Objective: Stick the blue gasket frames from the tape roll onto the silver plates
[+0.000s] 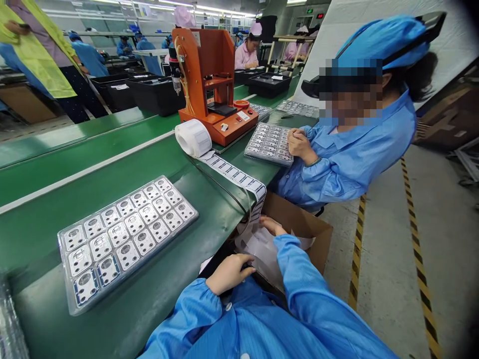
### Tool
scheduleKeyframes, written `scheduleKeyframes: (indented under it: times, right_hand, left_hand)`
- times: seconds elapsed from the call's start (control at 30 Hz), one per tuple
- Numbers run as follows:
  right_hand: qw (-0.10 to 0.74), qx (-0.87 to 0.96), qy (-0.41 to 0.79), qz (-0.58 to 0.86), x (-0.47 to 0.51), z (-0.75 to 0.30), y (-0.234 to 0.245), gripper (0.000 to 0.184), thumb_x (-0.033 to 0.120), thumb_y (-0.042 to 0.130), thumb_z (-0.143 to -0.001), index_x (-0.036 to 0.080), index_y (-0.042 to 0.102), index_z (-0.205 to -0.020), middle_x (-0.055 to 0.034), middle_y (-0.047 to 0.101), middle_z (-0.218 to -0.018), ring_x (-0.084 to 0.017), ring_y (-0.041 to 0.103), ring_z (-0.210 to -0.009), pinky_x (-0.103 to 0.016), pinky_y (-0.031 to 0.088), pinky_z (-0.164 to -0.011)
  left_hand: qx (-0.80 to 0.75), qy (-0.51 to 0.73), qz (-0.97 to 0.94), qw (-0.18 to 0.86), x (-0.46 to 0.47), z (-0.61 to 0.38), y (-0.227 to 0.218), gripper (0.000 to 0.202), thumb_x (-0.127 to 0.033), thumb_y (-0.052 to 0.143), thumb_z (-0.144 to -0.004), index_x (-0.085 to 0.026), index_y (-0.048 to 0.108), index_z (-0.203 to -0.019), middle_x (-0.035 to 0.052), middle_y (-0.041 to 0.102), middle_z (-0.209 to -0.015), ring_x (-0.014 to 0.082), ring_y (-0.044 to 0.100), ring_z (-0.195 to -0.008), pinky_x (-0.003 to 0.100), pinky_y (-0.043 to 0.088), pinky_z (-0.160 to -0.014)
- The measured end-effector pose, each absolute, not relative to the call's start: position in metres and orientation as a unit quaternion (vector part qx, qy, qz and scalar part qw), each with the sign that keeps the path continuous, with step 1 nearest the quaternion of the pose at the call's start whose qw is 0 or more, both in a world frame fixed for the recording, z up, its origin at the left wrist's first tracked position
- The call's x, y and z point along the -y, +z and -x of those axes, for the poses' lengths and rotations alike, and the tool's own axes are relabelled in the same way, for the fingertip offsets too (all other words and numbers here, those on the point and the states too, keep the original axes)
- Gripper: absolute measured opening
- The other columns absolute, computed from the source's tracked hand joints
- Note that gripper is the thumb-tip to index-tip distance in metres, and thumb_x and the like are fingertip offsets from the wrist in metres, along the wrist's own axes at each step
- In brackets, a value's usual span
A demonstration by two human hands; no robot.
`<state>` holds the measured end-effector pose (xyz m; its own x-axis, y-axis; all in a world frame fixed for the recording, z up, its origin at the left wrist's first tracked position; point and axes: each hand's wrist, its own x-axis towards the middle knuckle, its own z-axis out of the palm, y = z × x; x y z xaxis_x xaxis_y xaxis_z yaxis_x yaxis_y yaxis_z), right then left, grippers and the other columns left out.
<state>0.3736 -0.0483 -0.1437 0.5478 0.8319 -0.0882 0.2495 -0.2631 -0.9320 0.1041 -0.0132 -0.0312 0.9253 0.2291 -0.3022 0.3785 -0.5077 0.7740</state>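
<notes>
Loose, as far as I can tell: my right hand [271, 225] rests on white plastic sheeting [262, 254] inside a cardboard box [303, 234], maybe pinching it, and my left hand [229, 273] curls at the edge of the green conveyor belt [123, 319]. The box sits close for easy reach, and a printed label strip [235, 177] runs from its roll [193, 138] down to it.
</notes>
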Motion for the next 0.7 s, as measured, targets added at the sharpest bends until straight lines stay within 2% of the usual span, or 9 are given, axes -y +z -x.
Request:
scheduleKeyframes:
  times: [0.1, 0.23, 0.27, 0.33, 0.4, 0.47, 0.57, 0.6, 0.7]
  right_hand:
    - [0.480, 0.348, 0.369, 0.716, 0.091, -0.363, -0.151, 0.033, 0.042, 0.061, -0.095, 0.015, 0.064, -0.112, -0.0063, 0.067, -0.108, -0.018, 0.066, -0.092, -0.038, 0.058, -0.082]
    - [0.516, 0.314, 0.384, 0.698, 0.137, -0.350, -0.146, 0.051, 0.064, 0.067, -0.081, 0.016, 0.070, -0.099, -0.0085, 0.073, -0.097, -0.022, 0.068, -0.092, -0.042, 0.055, -0.087]
    - [0.527, 0.307, 0.381, 0.695, 0.145, -0.346, -0.143, 0.056, 0.069, 0.068, -0.076, 0.017, 0.071, -0.097, -0.0093, 0.074, -0.096, -0.025, 0.068, -0.094, -0.042, 0.054, -0.088]
    - [0.544, 0.299, 0.374, 0.688, 0.157, -0.340, -0.133, 0.062, 0.074, 0.069, -0.069, 0.018, 0.072, -0.097, -0.0104, 0.075, -0.098, -0.028, 0.068, -0.094, -0.043, 0.054, -0.087]
    - [0.557, 0.301, 0.367, 0.682, 0.163, -0.336, -0.121, 0.062, 0.071, 0.072, -0.069, 0.020, 0.070, -0.104, -0.0111, 0.074, -0.103, -0.029, 0.068, -0.097, -0.044, 0.054, -0.088]
    - [0.572, 0.308, 0.352, 0.674, 0.166, -0.334, -0.109, 0.065, 0.065, 0.073, -0.071, 0.023, 0.064, -0.119, -0.0116, 0.071, -0.113, -0.029, 0.067, -0.103, -0.044, 0.054, -0.092]
    - [0.589, 0.325, 0.330, 0.662, 0.165, -0.336, -0.091, 0.075, 0.058, 0.073, -0.075, 0.029, 0.047, -0.139, -0.0109, 0.065, -0.124, -0.025, 0.065, -0.108, -0.042, 0.053, -0.095]
    - [0.591, 0.332, 0.324, 0.660, 0.164, -0.337, -0.086, 0.075, 0.055, 0.074, -0.075, 0.030, 0.045, -0.140, -0.0104, 0.065, -0.122, -0.025, 0.065, -0.107, -0.042, 0.053, -0.095]
    - [0.582, 0.350, 0.312, 0.664, 0.160, -0.340, -0.077, 0.062, 0.044, 0.076, -0.075, 0.027, 0.054, -0.130, -0.0076, 0.068, -0.109, -0.023, 0.065, -0.102, -0.040, 0.052, -0.097]
  left_hand:
    - [-0.223, -0.066, -0.836, 0.497, 0.011, -0.117, -0.045, 0.035, -0.029, 0.063, -0.086, -0.018, 0.068, -0.119, 0.0101, 0.073, -0.120, 0.0262, 0.067, -0.114, 0.037, 0.049, -0.102]
    - [-0.283, -0.006, -0.801, 0.528, 0.013, -0.152, -0.066, 0.059, -0.027, 0.066, -0.083, -0.012, 0.052, -0.139, 0.0191, 0.056, -0.142, 0.0308, 0.050, -0.136, 0.046, 0.036, -0.116]
    - [-0.290, 0.007, -0.786, 0.547, 0.015, -0.162, -0.070, 0.061, -0.028, 0.065, -0.084, -0.011, 0.049, -0.141, 0.0202, 0.055, -0.144, 0.0306, 0.049, -0.137, 0.046, 0.037, -0.116]
    - [-0.289, 0.024, -0.749, 0.595, 0.019, -0.180, -0.075, 0.053, -0.029, 0.059, -0.090, -0.009, 0.050, -0.138, 0.0207, 0.061, -0.136, 0.0282, 0.059, -0.126, 0.043, 0.047, -0.107]
    - [-0.278, 0.038, -0.713, 0.643, 0.024, -0.192, -0.077, 0.043, -0.029, 0.051, -0.095, -0.006, 0.055, -0.131, 0.0198, 0.070, -0.122, 0.0248, 0.069, -0.107, 0.038, 0.056, -0.090]
    - [-0.268, 0.060, -0.684, 0.675, 0.027, -0.197, -0.076, 0.039, -0.031, 0.051, -0.095, -0.006, 0.060, -0.124, 0.0186, 0.073, -0.112, 0.0234, 0.072, -0.096, 0.035, 0.058, -0.081]
    - [-0.257, 0.101, -0.663, 0.696, 0.029, -0.194, -0.069, 0.031, -0.029, 0.059, -0.091, -0.009, 0.066, -0.113, 0.0150, 0.075, -0.110, 0.0224, 0.072, -0.098, 0.034, 0.057, -0.086]
    - [-0.254, 0.113, -0.662, 0.696, 0.028, -0.193, -0.067, 0.026, -0.025, 0.060, -0.089, -0.010, 0.067, -0.109, 0.0135, 0.074, -0.112, 0.0218, 0.071, -0.101, 0.034, 0.056, -0.090]
    - [-0.256, 0.139, -0.669, 0.684, 0.027, -0.188, -0.061, 0.016, -0.017, 0.059, -0.087, -0.013, 0.067, -0.100, 0.0099, 0.075, -0.111, 0.0212, 0.068, -0.107, 0.034, 0.052, -0.097]
